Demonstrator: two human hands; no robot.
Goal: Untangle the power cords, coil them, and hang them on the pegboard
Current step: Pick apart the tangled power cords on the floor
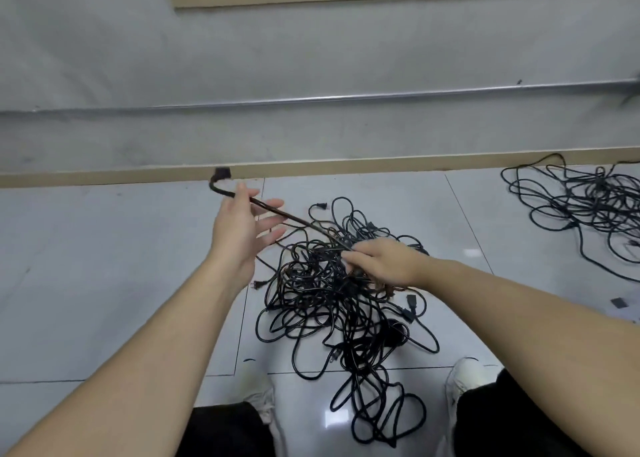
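**One cord drawn out of the tangle**

The person crouches over a heap of black power cords (343,294) on the tiled floor (104,283); the left hand (242,230) is raised with fingers spread, one cord (294,218) running taut across them, its plug end (221,173) sticking up beyond the thumb (whether the thumb pinches it cannot be told). The right hand (381,261) is curled on strands at the top of the heap, holding them down. A second tangle (585,204) lies well apart to the right. To free this cord cleanly, the judgement is to pull slowly along its own line, pin the heap firmly, and stop to loosen any loop that tightens rather than tug.
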